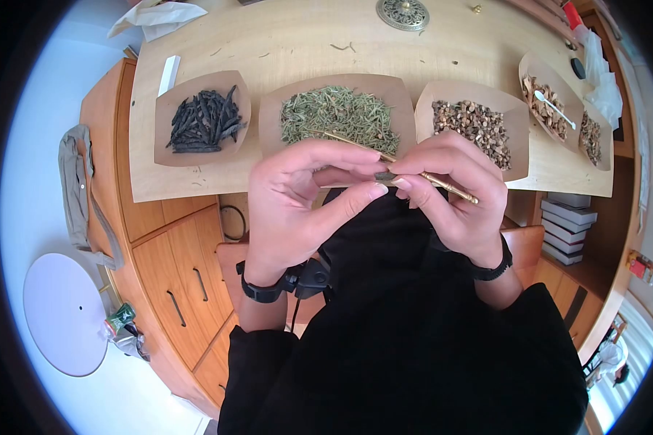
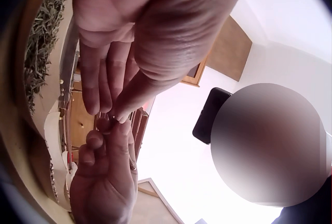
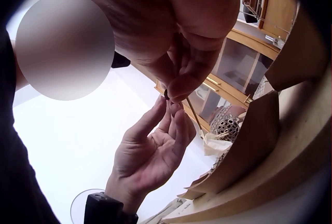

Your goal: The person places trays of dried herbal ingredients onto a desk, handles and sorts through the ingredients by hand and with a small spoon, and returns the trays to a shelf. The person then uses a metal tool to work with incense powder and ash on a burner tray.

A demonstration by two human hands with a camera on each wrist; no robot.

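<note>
In the head view my left hand (image 1: 294, 196) and right hand (image 1: 461, 192) meet fingertip to fingertip in front of the table edge. The right hand holds a thin brass rod (image 1: 448, 187) with a ridged handle; its slim end slants up to the left behind the left fingers. Between the meeting fingertips shows a small dark piece (image 1: 384, 175), pinched by the left thumb and fingers, with the right fingertips right at it. The right wrist view shows the same dark piece (image 3: 166, 94) at the fingertips. Fingers largely hide it.
Paper trays hold black dried strips (image 1: 204, 119), green dried herb (image 1: 341, 116) and chopped brown-white bits (image 1: 475, 127). Farther right, a white spoon (image 1: 555, 109) lies in a tray of chips (image 1: 540, 94). A pierced metal lid (image 1: 403, 13) sits at the back.
</note>
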